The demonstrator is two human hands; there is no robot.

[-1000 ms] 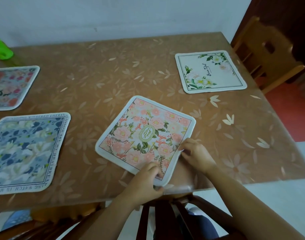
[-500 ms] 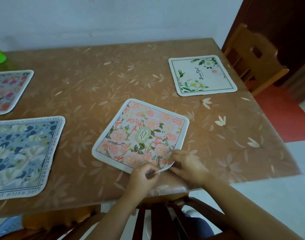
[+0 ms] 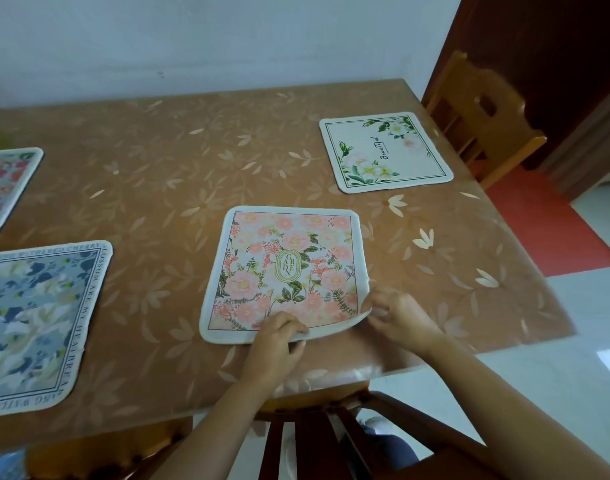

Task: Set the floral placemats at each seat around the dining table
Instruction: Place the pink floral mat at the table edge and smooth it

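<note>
Pink placemat (image 3: 286, 268) | left hand (image 3: 277, 337) grip pinches near edge | right hand (image 3: 398, 315) grip pinches lifted corner

— What is the pink placemat (image 3: 289, 271) showing?
— It is showing peach-pink blossoms and green leaves on a pale ground. A cream border is running round it, and a gold oval reading "GARDEN" is sitting in the middle.
— And the white placemat (image 3: 386, 152)?
— It is carrying white flowers and green leaves at its corners, inside a thin dark line, with black script.
— The blue placemat (image 3: 36, 320)?
— It is wearing navy and white blooms on grey-blue, with dark lettering running along its pale border.
— The grey placemat (image 3: 5, 188)?
— It is showing red and pink flowers.
— And the table (image 3: 178, 161)?
— Its brown cover is glinting with pale petal and leaf shapes.
</note>
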